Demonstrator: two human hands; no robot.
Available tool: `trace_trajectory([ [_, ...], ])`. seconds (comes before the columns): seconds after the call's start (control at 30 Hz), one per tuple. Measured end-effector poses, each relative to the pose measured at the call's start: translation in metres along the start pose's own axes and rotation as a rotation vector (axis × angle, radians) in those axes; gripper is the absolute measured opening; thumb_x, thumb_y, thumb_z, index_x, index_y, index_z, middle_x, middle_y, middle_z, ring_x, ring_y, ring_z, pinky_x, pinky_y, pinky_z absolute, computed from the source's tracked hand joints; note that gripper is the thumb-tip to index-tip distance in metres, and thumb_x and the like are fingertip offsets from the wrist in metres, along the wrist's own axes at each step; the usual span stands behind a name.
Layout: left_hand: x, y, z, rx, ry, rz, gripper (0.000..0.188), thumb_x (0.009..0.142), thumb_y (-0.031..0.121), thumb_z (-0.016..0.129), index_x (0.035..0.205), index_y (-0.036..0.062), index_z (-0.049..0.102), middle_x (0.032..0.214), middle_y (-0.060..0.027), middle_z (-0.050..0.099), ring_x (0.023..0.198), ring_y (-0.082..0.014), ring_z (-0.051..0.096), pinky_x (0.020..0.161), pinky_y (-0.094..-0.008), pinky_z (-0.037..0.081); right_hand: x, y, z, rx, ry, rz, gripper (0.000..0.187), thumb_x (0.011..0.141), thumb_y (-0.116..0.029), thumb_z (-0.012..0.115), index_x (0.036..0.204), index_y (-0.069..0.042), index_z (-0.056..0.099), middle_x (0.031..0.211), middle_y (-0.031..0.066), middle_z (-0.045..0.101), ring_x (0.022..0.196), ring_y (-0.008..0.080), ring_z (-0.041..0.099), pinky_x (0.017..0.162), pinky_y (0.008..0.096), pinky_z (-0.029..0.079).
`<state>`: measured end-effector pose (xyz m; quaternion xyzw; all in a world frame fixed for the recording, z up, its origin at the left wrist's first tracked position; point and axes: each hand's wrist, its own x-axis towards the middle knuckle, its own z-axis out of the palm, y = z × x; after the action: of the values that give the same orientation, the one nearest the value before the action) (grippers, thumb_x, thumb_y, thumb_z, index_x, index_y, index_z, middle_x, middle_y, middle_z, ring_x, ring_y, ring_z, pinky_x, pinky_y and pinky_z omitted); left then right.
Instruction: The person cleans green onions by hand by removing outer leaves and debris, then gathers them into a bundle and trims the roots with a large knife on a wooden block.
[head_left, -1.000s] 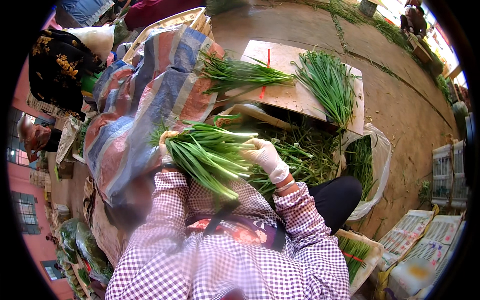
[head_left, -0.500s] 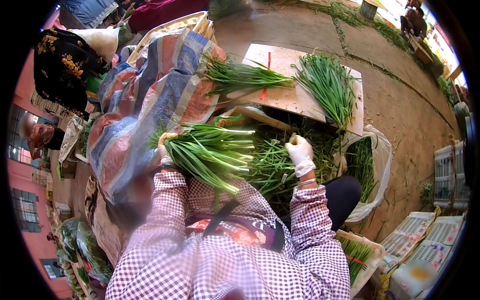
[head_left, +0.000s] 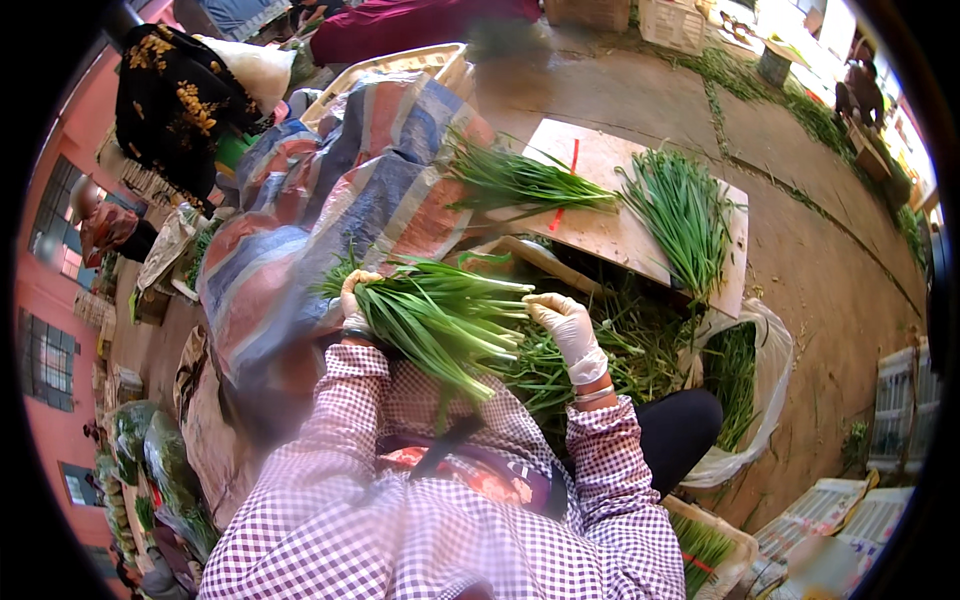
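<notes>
The left hand (head_left: 359, 299), in a thin pale glove, grips a thick bunch of long green leafy stalks with whitish stem ends (head_left: 445, 312); the right hand (head_left: 565, 330), in a thin white glove, has its fingertips beside those ends, any hold unclear. Beyond, on a pale rectangular tabletop with a red stripe (head_left: 603, 236), one dark-green leafy bundle (head_left: 545, 188) overhangs the left edge and another dark-green bundle (head_left: 682, 222) lies along the right edge.
</notes>
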<state>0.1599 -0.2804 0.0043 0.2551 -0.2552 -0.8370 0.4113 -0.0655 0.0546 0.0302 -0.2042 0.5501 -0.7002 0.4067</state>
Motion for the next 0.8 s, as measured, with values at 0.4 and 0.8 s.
trace_trajectory([
  [0.4,-0.027,0.018,0.007,0.277,-0.009,0.085,0.024,0.081,0.018,0.052,0.065,0.0044,0.063,0.065,-0.0103,0.063,0.06,-0.0228,0.061,0.064,-0.0336,0.054,0.041,0.04,0.04,-0.136,-0.264,-0.316,0.013,0.089,-0.007,0.062,0.098,0.0,0.067,0.089,0.0024,0.067,0.08,0.0106,0.061,0.072,0.026,0.051],
  [0.8,-0.038,-0.001,-0.005,-0.156,-0.025,0.057,0.025,0.087,0.021,0.055,0.067,0.0074,0.053,0.063,-0.0077,0.056,0.061,-0.0249,0.059,0.065,-0.0385,0.051,0.038,0.063,0.042,-0.305,-0.107,-0.268,0.019,0.096,-0.016,0.059,0.089,0.0,0.066,0.073,-0.0033,0.058,0.062,0.0054,0.045,0.056,0.024,0.038],
])
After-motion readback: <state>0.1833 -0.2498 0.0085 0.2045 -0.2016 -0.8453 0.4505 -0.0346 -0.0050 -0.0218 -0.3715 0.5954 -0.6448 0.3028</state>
